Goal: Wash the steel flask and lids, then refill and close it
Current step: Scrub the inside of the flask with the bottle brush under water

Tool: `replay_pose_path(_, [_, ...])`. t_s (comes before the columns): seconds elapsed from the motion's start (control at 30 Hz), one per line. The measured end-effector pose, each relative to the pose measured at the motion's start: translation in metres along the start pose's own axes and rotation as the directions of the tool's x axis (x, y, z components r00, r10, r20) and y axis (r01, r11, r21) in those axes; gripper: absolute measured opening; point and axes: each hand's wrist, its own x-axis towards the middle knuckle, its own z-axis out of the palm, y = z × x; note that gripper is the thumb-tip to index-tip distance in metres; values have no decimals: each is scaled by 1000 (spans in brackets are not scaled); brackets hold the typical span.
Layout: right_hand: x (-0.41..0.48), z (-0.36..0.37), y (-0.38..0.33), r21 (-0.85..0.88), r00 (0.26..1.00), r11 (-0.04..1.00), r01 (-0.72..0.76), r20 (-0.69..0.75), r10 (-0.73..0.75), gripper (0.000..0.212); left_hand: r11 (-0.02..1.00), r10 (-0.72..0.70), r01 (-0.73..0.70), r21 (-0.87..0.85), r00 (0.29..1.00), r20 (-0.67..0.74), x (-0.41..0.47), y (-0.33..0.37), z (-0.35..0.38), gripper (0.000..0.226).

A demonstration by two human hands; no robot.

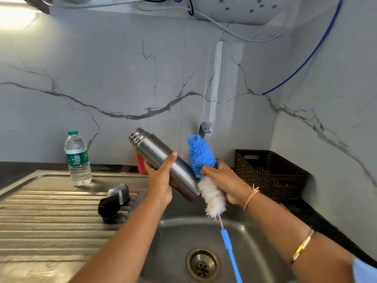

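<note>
While both lids lie off on drainboard, left hand point(161, 181) grips cylindrical steel flask point(163, 162) tilted above sink point(240, 237); right hand point(221, 181) clutches blue-white bristle bottle brush point(202, 158). Scrubbing, refill, closing apparently remain.

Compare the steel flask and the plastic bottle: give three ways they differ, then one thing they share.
1. The flask is opaque steel; the bottle is clear plastic.
2. The flask is tilted in the left hand over the sink; the bottle stands upright on the drainboard.
3. The flask's mouth is uncapped; the bottle wears a green cap.
Both are tall and cylindrical.
</note>
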Motion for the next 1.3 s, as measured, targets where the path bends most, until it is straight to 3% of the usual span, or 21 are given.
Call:
replay_pose_path(0.13, [-16,-11,-4,220,992,969,-115,79,100,10,997,-59,55,-49,996,-72,17,26,3,87])
replay_pose_path(0.23, [-34,-8,5,253,984,953,-167,101,146,20,992,-93,84,-95,991,-92,26,49,9,87])
replay_pose_path(0.33, [-51,3,10,202,987,970,-137,106,117,21,990,-77,65,-129,992,-96,31,66,22,82])
replay_pose_path(0.5, [-67,21,4,123,995,989,79,43,-85,20,993,-34,21,-115,992,-118,33,71,39,75])
replay_pose_path(0.6, [-70,24,-2,30,980,980,196,-22,-196,21,992,-61,51,-112,994,-86,32,65,38,86])
replay_pose_path(0.7, [-59,17,-8,95,977,979,182,-132,-169,21,988,-115,111,-106,993,-28,29,56,39,97])
replay_pose_path(0.8, [-55,19,-2,155,987,984,91,-145,-68,18,989,-112,112,-99,994,7,24,52,46,73])
replay_pose_path(0.9, [-63,31,10,149,996,988,38,-87,-25,20,983,-122,123,-135,992,20,27,49,48,68])
replay_pose_path(1.13, [-69,32,0,164,994,985,52,-102,-35,16,986,-67,61,-153,997,-32,27,51,54,75])
replay_pose_path(1.3, [-86,39,-2,42,992,994,98,-80,-95,18,991,12,-25,-128,995,-98,23,52,61,64])
